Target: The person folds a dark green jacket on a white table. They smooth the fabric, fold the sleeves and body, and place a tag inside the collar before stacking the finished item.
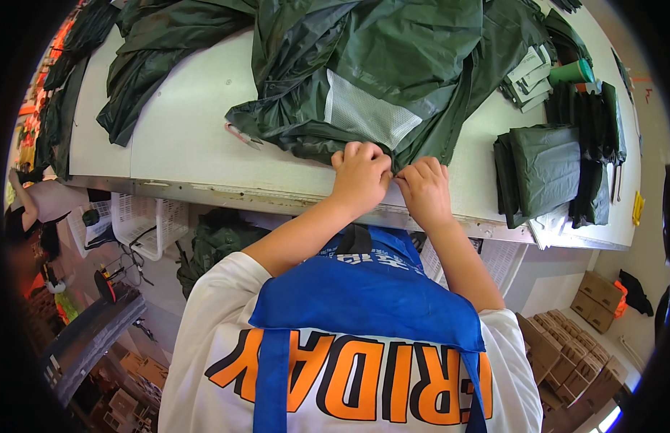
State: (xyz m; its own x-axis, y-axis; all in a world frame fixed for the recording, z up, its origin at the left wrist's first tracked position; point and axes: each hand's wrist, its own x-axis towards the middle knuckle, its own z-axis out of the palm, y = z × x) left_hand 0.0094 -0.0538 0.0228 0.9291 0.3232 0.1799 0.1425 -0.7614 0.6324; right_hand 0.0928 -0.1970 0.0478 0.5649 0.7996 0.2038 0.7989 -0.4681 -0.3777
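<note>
A dark green, shiny waterproof garment lies spread across the white table. Its white mesh panel faces up. At the garment's near edge, close to the table's front, my left hand is closed with curled fingers on the cloth. My right hand pinches the same edge just to the right, and the fingertips of both hands nearly meet. What exactly lies between the fingertips is too small to make out. A dark seam or zip line runs up from my right hand.
More green garments lie at the far left. On the right are folded green bundles, paper labels and a green roll. White plastic crates stand below the table's left front; cardboard boxes are stacked at lower right.
</note>
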